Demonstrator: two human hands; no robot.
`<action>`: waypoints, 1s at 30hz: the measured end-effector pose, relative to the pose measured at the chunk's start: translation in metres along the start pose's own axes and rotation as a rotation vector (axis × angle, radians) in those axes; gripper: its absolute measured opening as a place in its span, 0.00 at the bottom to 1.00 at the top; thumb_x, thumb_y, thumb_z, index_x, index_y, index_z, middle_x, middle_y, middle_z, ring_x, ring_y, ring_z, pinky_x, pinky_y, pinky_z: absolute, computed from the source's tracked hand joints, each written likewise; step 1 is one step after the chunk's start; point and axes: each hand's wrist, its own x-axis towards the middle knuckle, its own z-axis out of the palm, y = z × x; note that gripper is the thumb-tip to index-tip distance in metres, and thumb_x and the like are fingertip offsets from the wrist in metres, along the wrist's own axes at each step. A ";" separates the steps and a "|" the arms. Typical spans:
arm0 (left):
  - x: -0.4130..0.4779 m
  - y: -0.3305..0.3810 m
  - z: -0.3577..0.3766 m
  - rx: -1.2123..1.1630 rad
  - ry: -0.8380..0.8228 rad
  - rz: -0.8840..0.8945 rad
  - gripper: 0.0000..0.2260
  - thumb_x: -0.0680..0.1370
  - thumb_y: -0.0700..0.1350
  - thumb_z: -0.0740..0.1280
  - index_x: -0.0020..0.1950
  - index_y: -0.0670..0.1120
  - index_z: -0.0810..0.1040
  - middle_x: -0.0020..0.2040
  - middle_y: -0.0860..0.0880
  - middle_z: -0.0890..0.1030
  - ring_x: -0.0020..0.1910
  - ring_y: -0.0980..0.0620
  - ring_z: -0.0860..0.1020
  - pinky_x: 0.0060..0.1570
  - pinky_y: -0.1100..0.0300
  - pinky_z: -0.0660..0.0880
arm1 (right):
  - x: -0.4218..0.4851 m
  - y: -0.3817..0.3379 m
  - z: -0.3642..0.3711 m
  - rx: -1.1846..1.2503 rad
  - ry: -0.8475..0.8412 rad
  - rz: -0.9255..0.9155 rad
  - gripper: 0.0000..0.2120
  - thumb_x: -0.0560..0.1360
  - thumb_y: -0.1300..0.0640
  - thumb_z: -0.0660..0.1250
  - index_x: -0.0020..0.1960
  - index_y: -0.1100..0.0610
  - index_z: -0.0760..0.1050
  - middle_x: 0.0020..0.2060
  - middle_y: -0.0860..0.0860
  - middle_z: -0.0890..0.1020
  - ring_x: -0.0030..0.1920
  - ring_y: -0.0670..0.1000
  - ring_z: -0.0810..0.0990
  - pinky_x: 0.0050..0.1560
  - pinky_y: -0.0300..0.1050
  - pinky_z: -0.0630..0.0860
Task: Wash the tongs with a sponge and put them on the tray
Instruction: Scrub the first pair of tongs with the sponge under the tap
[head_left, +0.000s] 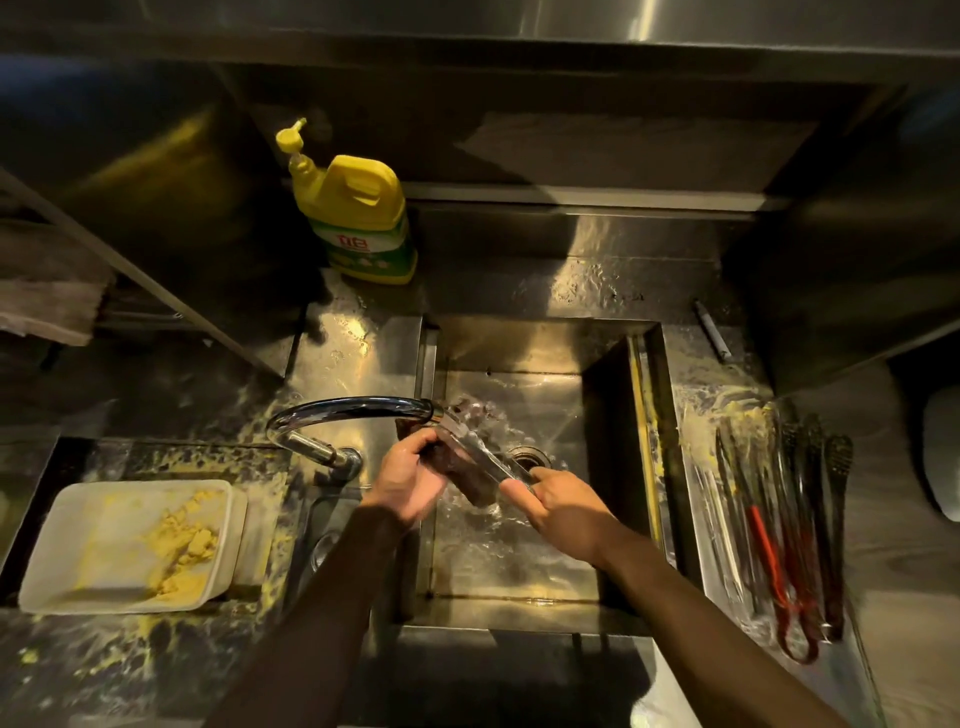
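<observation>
Over the steel sink, my right hand grips the near end of a pair of metal tongs. The tongs slant up to the left, their far end under the faucet where water runs and splashes. My left hand holds a dark sponge pressed against the tongs from below. To the right of the sink lies a steel tray with several tongs on it, some with red handles.
A yellow dish soap bottle stands behind the sink at the left. A white container holding yellow crumbs sits at the left, on a counter spattered with yellow bits. A pen-like object lies at the back right.
</observation>
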 end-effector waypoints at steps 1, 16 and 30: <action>0.001 -0.003 0.000 0.031 -0.011 -0.008 0.11 0.82 0.37 0.54 0.48 0.39 0.76 0.45 0.40 0.81 0.48 0.46 0.78 0.55 0.50 0.74 | 0.002 -0.003 0.003 0.033 -0.008 0.007 0.30 0.81 0.37 0.56 0.42 0.61 0.81 0.46 0.57 0.80 0.51 0.54 0.79 0.53 0.46 0.70; 0.021 0.011 -0.008 0.727 0.175 0.265 0.09 0.75 0.31 0.66 0.55 0.35 0.77 0.47 0.38 0.82 0.40 0.50 0.80 0.40 0.59 0.79 | 0.000 0.001 -0.014 0.234 -0.131 0.068 0.28 0.78 0.31 0.58 0.40 0.55 0.76 0.33 0.50 0.75 0.33 0.47 0.73 0.39 0.45 0.70; -0.003 -0.026 0.005 0.612 0.263 0.230 0.13 0.75 0.42 0.73 0.57 0.41 0.78 0.56 0.41 0.82 0.54 0.43 0.81 0.59 0.47 0.77 | 0.001 0.024 -0.028 -0.387 0.204 0.179 0.27 0.81 0.34 0.53 0.37 0.53 0.73 0.36 0.49 0.73 0.35 0.50 0.74 0.37 0.44 0.67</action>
